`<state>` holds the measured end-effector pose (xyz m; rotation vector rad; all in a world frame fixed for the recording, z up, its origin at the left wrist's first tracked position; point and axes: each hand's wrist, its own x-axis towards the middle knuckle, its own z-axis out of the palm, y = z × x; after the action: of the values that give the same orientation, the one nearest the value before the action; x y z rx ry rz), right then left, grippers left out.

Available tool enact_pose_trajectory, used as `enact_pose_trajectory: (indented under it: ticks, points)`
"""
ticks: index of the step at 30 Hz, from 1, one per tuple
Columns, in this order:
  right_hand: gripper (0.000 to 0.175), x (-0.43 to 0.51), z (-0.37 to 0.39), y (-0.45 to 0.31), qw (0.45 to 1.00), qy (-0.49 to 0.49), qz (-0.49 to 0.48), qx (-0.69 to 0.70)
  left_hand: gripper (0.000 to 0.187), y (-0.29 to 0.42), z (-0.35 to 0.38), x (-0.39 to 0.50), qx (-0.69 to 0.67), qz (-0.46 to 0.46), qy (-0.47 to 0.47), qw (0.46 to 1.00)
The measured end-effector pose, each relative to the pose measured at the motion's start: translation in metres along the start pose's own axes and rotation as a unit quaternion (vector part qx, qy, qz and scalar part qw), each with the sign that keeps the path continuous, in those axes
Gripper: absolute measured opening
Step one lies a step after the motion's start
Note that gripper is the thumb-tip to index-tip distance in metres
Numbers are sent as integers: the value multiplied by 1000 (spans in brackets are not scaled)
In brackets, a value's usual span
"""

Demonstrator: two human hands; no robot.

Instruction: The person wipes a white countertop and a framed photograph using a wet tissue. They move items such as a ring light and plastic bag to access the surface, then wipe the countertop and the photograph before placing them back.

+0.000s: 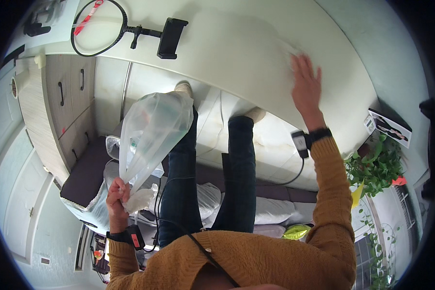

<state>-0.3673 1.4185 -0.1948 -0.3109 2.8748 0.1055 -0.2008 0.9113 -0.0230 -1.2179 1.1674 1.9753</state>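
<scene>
My left hand [118,197] is closed on the gathered neck of a translucent plastic bag [156,123]. The bag bulges out above the hand; its contents show only as faint reddish and greenish patches. Crumpled whitish material [142,199] sticks out beside that hand. My right hand [306,85] is over the pale tabletop [239,47], fingers spread and slightly blurred. A faint, blurred whitish shape lies at its fingertips, too unclear to name. Whether the palm touches the surface I cannot tell. Both wrists wear black straps with small cabled devices.
On the tabletop's left part lies a black ring with a phone clamp [172,38] and a red cord [88,17]. A leafy potted plant [377,163] and a framed picture [390,127] stand at the right. Drawers [70,87] are at the left; a covered sofa [272,210] is below.
</scene>
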Motion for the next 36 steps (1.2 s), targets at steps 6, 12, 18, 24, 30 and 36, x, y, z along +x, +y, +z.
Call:
enact_pose_trajectory:
  ticks: [6,12,18,24,30,36]
  points:
    - [71,-26,14,-29,992,-5,57,114,10,-9,-6,14,-14,-12,-7,1000]
    - [68,89,15,-98,972,163,-66,156,10,-10,3,18,-8,-7,-2,1000]
    - [66,31,25,-61,984,65,139,89,12,-10,4,13,-16,3,-4,1000]
    - [69,-39,30,-72,958,103,224,148,11,-14,-3,22,-17,-3,-2,1000]
    - [62,62,1,-157,972,80,-46,218,9,-18,2,28,-16,-2,1,1000]
    - [52,171,-7,-115,963,193,-108,153,8,-16,6,27,-4,6,10,1000]
